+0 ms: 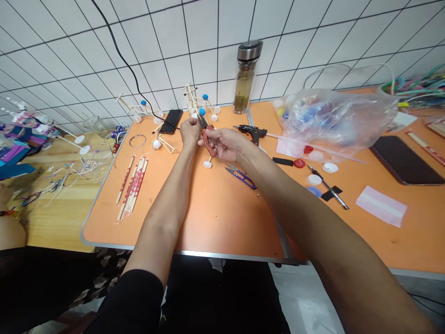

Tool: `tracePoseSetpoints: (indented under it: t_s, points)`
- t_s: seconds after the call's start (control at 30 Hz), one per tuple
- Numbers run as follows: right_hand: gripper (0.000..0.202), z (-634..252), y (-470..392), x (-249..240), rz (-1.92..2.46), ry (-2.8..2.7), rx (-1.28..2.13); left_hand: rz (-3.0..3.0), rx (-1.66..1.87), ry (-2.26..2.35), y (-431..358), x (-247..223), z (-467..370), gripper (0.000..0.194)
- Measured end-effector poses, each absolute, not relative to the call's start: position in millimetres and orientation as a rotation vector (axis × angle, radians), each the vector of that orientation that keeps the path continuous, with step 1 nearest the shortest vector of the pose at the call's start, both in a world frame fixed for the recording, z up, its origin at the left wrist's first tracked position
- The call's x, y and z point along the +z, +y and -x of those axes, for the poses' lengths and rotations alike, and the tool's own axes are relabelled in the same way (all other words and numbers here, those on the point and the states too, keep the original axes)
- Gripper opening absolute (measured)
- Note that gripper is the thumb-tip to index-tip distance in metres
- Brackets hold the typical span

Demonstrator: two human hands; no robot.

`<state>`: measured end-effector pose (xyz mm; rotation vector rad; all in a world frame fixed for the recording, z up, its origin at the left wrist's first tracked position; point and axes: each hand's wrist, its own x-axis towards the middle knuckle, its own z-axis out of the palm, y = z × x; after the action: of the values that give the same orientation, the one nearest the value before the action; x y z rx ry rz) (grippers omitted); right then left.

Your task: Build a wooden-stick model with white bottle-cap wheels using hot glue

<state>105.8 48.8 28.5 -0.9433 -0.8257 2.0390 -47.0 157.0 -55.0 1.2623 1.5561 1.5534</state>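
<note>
My right hand (227, 143) is closed round the red handles of a pair of pliers (209, 144), whose dark jaws point up and away from me. Close beside the jaws, my left hand (190, 133) is closed in a fist; what its fingers grip is hidden. Just behind the hands stands a small model of wooden sticks (190, 98) with blue balls (202, 112) and white round caps. Below the pliers a white cap (207, 164) shows on a short stick end. Purple-handled thread snips (243, 177) lie near my right wrist.
Wrapped chopsticks (134, 185) lie at left, near another stick piece (163, 144) and a black phone (171, 121). A glue gun (252, 132), tea bottle (245, 79), plastic bag (333, 118), pen (328, 188) and large phone (408, 160) are rightward. Another person's arm (10, 227) is at far left.
</note>
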Motion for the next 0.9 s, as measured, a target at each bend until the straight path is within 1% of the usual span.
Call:
tracePoseSetpoints:
  t_s: [0.33, 0.57, 0.77, 0.9]
  points:
    - [0.032, -104.2, 44.3, 30.6, 0.893, -0.83, 2.032, -1.279, 1.581, 1.537, 156.8, -56.4, 47.4, 0.028]
    - [0.03, -103.8, 49.2, 19.0, 0.889, -0.907, 2.0, -1.221, 1.596, 1.526, 154.1, -52.6, 47.3, 0.03]
    - [0.028, -102.5, 50.3, 14.3, 0.893, -0.948, 1.953, -1.239, 1.711, 1.441, 155.6, -47.6, 49.7, 0.022]
    - [0.029, -103.0, 44.8, 19.7, 0.879, -0.96, 1.952, -1.246, 1.775, 1.377, 157.5, -44.7, 51.1, 0.024]
